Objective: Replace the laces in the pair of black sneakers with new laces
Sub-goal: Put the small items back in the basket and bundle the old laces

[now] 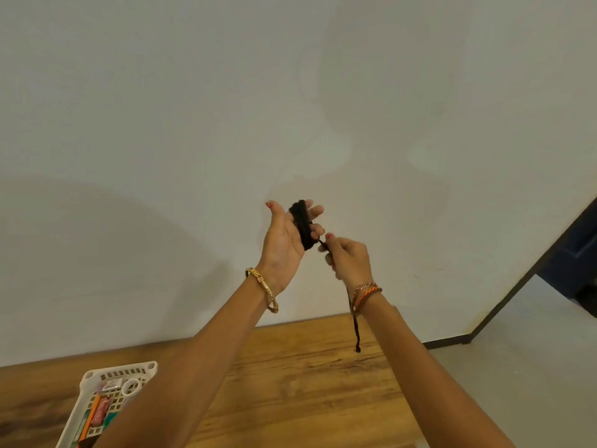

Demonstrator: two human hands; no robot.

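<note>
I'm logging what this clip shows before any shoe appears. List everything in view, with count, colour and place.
lace: one, black, wound around the left hand's fingers, loose end hanging below the right wrist
basket: one, white, bottom left on the table, holding small items
table: one, brown wood, bottom
wall: one, white, behind
bangle: one, gold, left wrist
bracelets: orange, right wrist
left hand: one, carrying the wound lace
right hand: one, pinching the lace
</note>
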